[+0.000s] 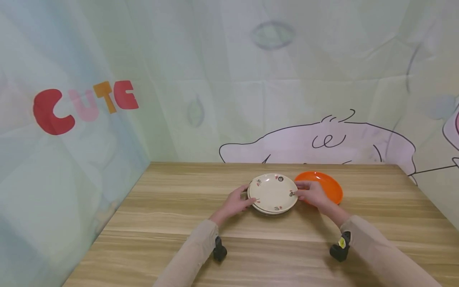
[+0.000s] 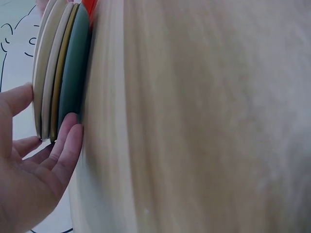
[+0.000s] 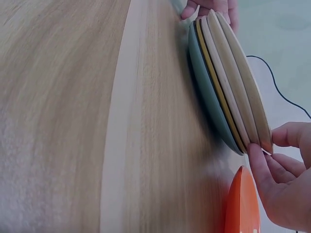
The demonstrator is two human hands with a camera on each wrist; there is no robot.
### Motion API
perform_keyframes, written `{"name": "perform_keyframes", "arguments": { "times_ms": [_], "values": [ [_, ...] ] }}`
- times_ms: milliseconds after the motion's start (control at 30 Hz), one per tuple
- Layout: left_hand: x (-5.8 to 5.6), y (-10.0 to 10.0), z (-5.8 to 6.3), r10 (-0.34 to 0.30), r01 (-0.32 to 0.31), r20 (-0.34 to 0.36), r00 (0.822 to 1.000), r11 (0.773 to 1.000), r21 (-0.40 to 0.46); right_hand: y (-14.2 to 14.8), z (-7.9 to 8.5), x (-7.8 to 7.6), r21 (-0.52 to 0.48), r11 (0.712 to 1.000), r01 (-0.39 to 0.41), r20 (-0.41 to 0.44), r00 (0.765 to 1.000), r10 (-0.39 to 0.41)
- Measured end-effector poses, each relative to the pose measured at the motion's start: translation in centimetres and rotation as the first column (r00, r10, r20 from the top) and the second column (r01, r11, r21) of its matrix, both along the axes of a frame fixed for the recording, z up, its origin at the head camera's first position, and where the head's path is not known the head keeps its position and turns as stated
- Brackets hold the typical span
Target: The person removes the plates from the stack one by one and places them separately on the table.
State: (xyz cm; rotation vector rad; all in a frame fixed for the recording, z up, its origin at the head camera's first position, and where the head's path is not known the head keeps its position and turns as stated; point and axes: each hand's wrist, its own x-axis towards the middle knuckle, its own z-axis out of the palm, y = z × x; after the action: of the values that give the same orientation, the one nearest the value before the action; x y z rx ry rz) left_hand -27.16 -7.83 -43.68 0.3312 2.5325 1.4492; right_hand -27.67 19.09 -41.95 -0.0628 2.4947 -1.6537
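Both hands hold a stack of plates from opposite sides. On top is a cream plate (image 1: 271, 193) with small printed figures round its rim; more pale plates lie below it. Under those come a thin yellow plate (image 2: 61, 73) and a green plate (image 2: 76, 60) at the bottom. My left hand (image 1: 236, 202) grips the stack's left rim, its thumb at the top plate and fingertips reaching the green plate's side. At the right rim, my right hand (image 3: 286, 179) pinches the upper cream plates between thumb and fingers. Part of the lower plates is hidden in the head view.
An orange plate (image 1: 331, 187) lies on the wooden table (image 1: 172, 207) just right of the stack, partly behind my right hand. The table's back edge meets a printed cloth backdrop (image 1: 186, 91). Black wrist devices (image 1: 219, 251) hang below both sleeves.
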Motion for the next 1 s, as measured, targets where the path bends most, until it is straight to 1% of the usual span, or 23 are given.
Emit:
{"name": "perform_keyframes", "arguments": {
  "times_ms": [167,267,467,667,800,1000],
  "values": [
    [-0.06,-0.12,-0.12,-0.011,0.011,0.000,1.000,1.000,0.000,0.17,0.05,0.05,-0.006,1.000,-0.028,-0.010,1.000,0.028],
    [-0.11,-0.15,-0.11,-0.016,0.016,0.005,1.000,1.000,0.003,0.24,0.15,0.11,0.008,0.999,-0.040,-0.016,0.999,0.041],
    [-0.18,-0.14,0.02,-0.015,0.014,0.021,1.000,1.000,0.009,0.42,0.25,0.10,0.010,0.998,-0.065,-0.022,0.998,0.065],
    [-0.16,-0.14,0.02,-0.022,0.022,0.016,1.000,1.000,0.003,0.67,0.29,0.08,0.006,0.995,-0.097,-0.010,0.995,0.097],
    [-0.19,-0.16,-0.07,-0.028,0.028,0.013,1.000,1.000,-0.005,0.69,0.49,0.20,-0.007,0.996,-0.091,0.005,0.996,0.091],
    [-0.27,-0.16,-0.11,-0.027,0.027,0.002,1.000,1.000,-0.006,0.56,0.82,0.30,-0.016,0.996,-0.085,-0.001,0.996,0.085]
  ]
}}
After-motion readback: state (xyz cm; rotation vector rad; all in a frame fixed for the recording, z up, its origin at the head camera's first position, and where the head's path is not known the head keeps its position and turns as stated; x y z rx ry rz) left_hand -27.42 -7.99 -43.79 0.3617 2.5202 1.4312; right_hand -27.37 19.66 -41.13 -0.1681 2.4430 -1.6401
